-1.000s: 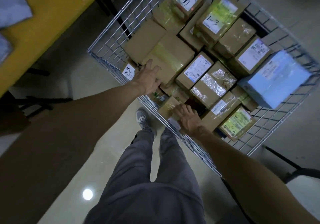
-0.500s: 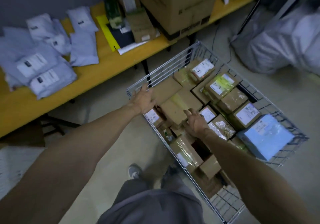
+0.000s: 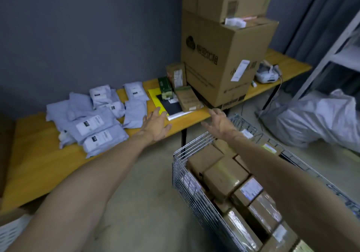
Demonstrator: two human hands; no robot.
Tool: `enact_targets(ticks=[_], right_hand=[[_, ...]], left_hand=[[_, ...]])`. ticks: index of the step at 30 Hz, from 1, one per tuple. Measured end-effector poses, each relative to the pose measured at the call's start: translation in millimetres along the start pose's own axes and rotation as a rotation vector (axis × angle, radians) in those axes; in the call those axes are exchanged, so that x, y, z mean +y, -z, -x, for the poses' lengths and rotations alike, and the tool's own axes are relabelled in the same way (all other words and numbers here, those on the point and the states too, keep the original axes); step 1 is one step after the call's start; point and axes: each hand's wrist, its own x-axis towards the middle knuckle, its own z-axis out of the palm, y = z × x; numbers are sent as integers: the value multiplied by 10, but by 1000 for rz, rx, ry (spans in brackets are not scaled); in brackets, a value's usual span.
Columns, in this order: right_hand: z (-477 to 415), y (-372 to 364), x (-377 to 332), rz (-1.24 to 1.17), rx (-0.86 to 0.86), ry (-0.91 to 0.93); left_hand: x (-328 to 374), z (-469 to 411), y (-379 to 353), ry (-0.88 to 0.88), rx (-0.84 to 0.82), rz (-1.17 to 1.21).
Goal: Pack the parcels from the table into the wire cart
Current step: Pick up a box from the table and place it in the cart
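Yellow table (image 3: 39, 166) of grey parcels (image 3: 97, 123); both hands' fingers (image 3: 155, 113) spread, empty, beside wire cart (image 3: 194, 189).

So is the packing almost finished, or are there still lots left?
Partly done. The wire cart already holds many brown boxes. Both hands, left hand and right hand, are empty, reaching toward the table. A pile of grey mailer bags still waits there.

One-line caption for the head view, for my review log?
Both empty hands, left hand and right hand, reach toward grey mailer parcels on the yellow table, beside a box-filled wire cart.
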Motion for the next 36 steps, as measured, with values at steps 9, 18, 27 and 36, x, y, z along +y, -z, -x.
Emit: enact_targets(ticks=[9, 18, 27, 36], right_hand=[[-354, 684, -946, 52, 210, 112], [-907, 980, -1248, 159, 276, 133], [-1839, 1062, -1100, 134, 293, 139], [-2544, 892, -694, 124, 238, 50]], left_hand=[[-637, -72, 911, -53, 163, -50], [-873, -567, 1364, -55, 206, -125], [-963, -1405, 1467, -78, 133, -207], [-910, -2327, 1277, -111, 72, -170]])
